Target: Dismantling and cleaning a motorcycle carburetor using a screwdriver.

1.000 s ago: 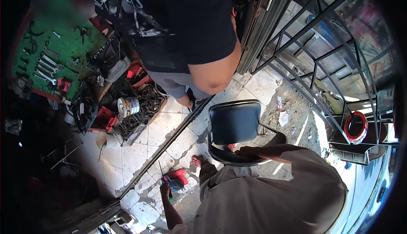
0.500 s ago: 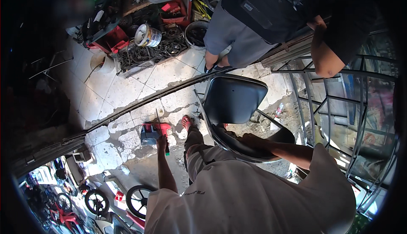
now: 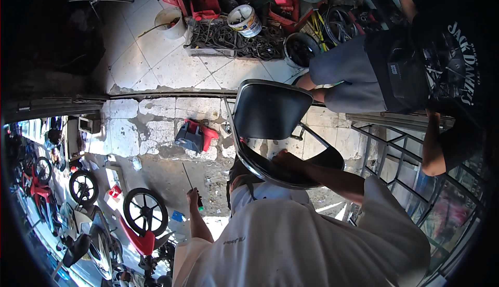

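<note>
My left hand (image 3: 193,199) is closed around the dark, green-ended handle of a long, thin screwdriver (image 3: 187,177), held low at my left with its shaft pointing forward. In front of me is a black padded chair (image 3: 273,111) with a metal frame, its backrest away from me. My right hand (image 3: 285,158) is closed at the chair's seat, its fingers partly hidden. A red and dark grey plastic piece (image 3: 196,135) lies on the cracked tiles left of the chair.
Another person in grey shorts (image 3: 353,74) stands at the far right, beside a metal-framed glass case (image 3: 405,152). A crate of tangled parts (image 3: 208,52) and white buckets (image 3: 170,24) stand beyond the floor rail. Motorcycle wheels (image 3: 145,211) and red bodywork (image 3: 136,235) are at lower left.
My view has turned left, and the chair has turned along with me. My left hand with the screwdriver has come back from beside the red and grey piece.
</note>
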Demonstrator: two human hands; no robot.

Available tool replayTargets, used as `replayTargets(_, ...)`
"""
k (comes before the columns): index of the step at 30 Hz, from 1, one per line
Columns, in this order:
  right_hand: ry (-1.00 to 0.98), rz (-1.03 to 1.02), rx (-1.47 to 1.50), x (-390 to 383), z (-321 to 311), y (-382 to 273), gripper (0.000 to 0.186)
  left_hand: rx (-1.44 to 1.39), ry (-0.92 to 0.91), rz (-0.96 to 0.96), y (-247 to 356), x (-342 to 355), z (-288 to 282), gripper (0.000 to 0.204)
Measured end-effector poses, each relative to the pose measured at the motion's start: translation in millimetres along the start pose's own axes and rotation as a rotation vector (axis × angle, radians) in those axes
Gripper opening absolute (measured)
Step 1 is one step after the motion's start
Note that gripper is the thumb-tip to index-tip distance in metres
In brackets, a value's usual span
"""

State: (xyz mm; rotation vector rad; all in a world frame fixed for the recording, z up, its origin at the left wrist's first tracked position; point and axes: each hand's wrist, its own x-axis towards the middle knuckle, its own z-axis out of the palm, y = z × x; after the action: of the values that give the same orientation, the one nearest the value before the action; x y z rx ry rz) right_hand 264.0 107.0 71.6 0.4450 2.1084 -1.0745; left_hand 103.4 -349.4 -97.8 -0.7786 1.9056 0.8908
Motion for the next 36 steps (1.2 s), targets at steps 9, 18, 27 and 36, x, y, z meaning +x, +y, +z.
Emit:
replayTargets(9,-0.054,0.264,-0.042,114.7,-69.5,-18.4,0.057,-0.177,0.036,-0.056,-27.4,-31.8,15.6,0.024)
replayTargets(18,0.019,0.226,-0.108,187.2,-88.7,0.6,0.064,-0.244,-0.052,0.126,41.1,-31.8,73.3,0.029)
replayTargets(27,0.284,0.19,0.063,201.2,-25.9,-9.5,0.071,-0.293,-0.011,0.2,101.9,-42.2,93.4,0.028)
replayTargets(36,0.265,0.321,0.075,206.8,-13.7,-28.0,0.064,-0.118,0.046,0.254,127.7,-32.3,47.3,0.028)
